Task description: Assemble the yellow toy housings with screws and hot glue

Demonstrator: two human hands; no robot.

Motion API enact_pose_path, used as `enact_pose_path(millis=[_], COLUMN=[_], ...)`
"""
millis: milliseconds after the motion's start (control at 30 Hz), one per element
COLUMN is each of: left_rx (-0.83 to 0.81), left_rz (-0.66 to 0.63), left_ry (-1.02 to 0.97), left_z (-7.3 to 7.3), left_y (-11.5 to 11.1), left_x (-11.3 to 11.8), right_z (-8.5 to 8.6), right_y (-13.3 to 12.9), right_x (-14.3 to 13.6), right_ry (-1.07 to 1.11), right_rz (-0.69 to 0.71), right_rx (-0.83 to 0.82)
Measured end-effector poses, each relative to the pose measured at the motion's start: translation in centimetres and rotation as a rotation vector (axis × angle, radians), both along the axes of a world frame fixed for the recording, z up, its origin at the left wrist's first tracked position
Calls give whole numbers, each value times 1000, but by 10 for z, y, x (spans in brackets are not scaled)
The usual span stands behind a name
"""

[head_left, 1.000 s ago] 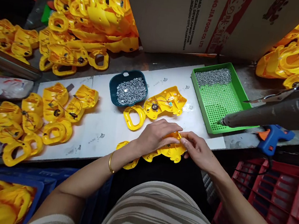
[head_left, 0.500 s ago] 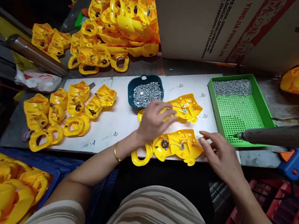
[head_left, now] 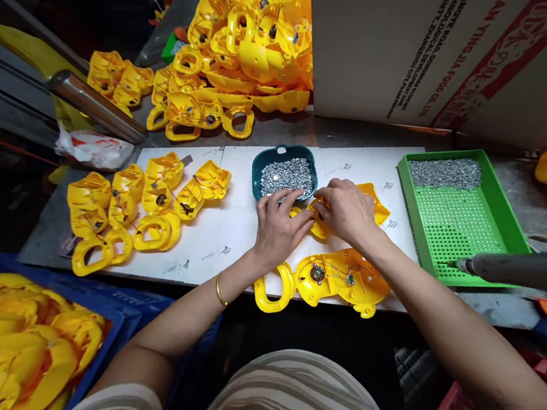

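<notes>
My left hand (head_left: 278,227) lies over the handle end of the farther yellow plastic shell half (head_left: 377,205), its fingers bent and apart beside the dark green bowl of screws (head_left: 287,176). On the same shell half, my right hand (head_left: 346,208) is closed with the fingertips pointing down at its left part. What those fingertips hold, if anything, is hidden. Nearer to me lies a second yellow shell half (head_left: 332,276), hollow side up, with a round speaker (head_left: 317,274), thin wires and a small circuit board (head_left: 350,279) in it.
Right of the hands is a green perforated tray (head_left: 503,222) with screws at its back. A dark rod (head_left: 521,270) juts over it. More shell halves (head_left: 160,180) lie left, a pile (head_left: 254,48) behind. A cardboard box (head_left: 374,50) borders the back; a blue crate (head_left: 112,318) stands lower left.
My right hand has moved left and away from me, from beside the nearer shell half onto the farther one. The left hand has come down by the bowl. The whole view has shifted slightly.
</notes>
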State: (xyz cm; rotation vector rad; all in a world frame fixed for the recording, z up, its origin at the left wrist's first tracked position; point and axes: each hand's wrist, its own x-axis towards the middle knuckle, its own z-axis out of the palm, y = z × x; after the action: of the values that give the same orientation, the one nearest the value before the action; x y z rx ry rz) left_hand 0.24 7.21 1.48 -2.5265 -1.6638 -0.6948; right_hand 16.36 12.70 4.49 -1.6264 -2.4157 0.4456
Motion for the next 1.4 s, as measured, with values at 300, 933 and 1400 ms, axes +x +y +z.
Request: enact_pose_path(millis=[300, 933, 1400], left_rx=[22, 54, -90], left_rz=[-30, -100, -172], left_ry=[2, 56, -173], left_z=[-5, 1, 16], left_y=[2, 8, 53], left_x=[-2, -9, 73], right_z=[-7, -14, -28], right_y=[0, 10, -15], right_x=[-1, 80, 88], right_ry=[-106, 818, 1152], right_rz=[76, -413, -486], right_rx=[128, -60, -207])
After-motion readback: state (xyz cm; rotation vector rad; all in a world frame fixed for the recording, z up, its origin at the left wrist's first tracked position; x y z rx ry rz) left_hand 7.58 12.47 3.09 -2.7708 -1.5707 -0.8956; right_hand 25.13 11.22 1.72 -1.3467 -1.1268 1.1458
